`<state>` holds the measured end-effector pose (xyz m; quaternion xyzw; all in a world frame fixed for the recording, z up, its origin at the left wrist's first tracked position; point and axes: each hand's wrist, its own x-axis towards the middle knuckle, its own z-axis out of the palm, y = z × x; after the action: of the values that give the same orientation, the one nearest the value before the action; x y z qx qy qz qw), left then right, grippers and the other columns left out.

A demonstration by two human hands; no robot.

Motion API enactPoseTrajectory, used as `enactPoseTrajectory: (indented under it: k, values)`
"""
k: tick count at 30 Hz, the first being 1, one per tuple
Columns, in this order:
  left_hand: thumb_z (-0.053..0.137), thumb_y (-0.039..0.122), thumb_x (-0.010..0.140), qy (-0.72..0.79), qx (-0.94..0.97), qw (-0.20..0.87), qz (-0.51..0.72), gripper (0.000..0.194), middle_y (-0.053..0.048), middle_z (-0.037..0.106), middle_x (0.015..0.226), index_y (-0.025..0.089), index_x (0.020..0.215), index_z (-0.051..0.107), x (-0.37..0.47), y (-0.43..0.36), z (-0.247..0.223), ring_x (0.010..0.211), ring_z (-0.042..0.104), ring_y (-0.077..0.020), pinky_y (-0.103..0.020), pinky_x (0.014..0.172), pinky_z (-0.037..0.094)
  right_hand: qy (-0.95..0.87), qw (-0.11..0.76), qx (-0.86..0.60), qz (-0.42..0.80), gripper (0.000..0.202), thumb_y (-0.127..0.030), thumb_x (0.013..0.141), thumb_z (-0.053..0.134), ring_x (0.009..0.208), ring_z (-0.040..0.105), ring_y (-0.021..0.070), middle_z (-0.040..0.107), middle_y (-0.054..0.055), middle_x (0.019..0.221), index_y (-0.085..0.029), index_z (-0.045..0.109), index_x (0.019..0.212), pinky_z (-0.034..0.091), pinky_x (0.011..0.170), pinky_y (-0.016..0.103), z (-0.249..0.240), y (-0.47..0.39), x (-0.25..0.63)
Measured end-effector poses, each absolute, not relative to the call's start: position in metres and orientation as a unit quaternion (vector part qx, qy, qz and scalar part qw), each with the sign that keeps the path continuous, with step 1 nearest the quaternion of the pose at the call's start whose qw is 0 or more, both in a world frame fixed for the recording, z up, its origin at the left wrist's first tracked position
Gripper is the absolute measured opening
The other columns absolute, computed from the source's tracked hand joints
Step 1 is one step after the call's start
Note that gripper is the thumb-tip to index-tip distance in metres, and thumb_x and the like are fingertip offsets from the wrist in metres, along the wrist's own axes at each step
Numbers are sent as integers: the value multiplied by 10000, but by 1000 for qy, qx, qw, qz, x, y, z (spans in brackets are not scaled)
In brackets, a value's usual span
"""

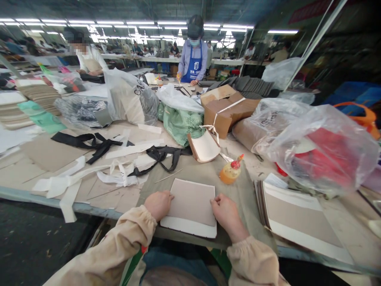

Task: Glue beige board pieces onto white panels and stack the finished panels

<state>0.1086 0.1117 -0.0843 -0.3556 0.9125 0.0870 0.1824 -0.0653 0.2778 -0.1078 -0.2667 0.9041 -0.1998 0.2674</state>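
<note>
A flat panel (193, 202), grey-beige with a white strip along its near edge, lies on an olive cloth (241, 198) in front of me. My left hand (160, 203) pinches its left edge, fingers curled in. At the opposite edge my right hand (228, 214) is closed the same way, thumb and fingers on the rim. Beyond the right hand stands a glue bottle (230, 171) with a red tip and amber contents. A thin stick (168, 176) rests past the panel's far left corner. A stack of similar panels (300, 214) lies to the right.
Black strips (101, 149) and white strips (70, 178) lie tangled at the left. Behind the cloth are a tied bundle of pieces (205, 147), a green bag (181, 123) and a cardboard box (228, 109). A clear bag (327, 151) fills the right. A co-worker (193, 59) stands opposite.
</note>
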Motion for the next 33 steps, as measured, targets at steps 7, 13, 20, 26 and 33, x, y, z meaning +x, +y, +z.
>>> enactPoseTrajectory:
  k: [7,13,20,26,33]
  values:
    - [294,402,897,911,-361,181,81,396,-131,688,806,182,887,624,108,111,-82,767,661,-293,-364,622,482,891,297,-271,-213,113,-245,811,480,631,577,148,635,21,667,-181,532,734,341,575,236,-114,280,-69]
    - [289,407,897,914,-352,184,78,417,-145,687,815,178,894,637,107,110,-80,773,658,-297,-375,629,486,888,309,-274,-201,118,-236,818,470,642,581,150,623,13,642,-181,515,724,345,591,239,-113,278,-70]
    - [281,413,900,918,-342,184,78,422,-137,687,820,188,897,637,107,111,-77,778,657,-296,-369,633,483,890,304,-281,-191,112,-221,807,459,617,571,148,611,19,645,-179,510,717,335,570,239,-115,278,-71]
    - [278,412,902,916,-344,189,86,418,-136,685,829,194,911,636,106,111,-75,795,654,-291,-367,649,477,890,303,-281,-192,108,-229,797,451,614,568,151,615,23,659,-180,520,730,334,563,238,-116,278,-72]
    - [289,429,896,913,-347,193,91,424,-140,679,818,192,903,642,106,109,-76,793,651,-297,-370,650,471,890,300,-274,-208,90,-181,775,459,612,564,141,618,23,657,-178,525,713,338,555,225,-112,277,-71]
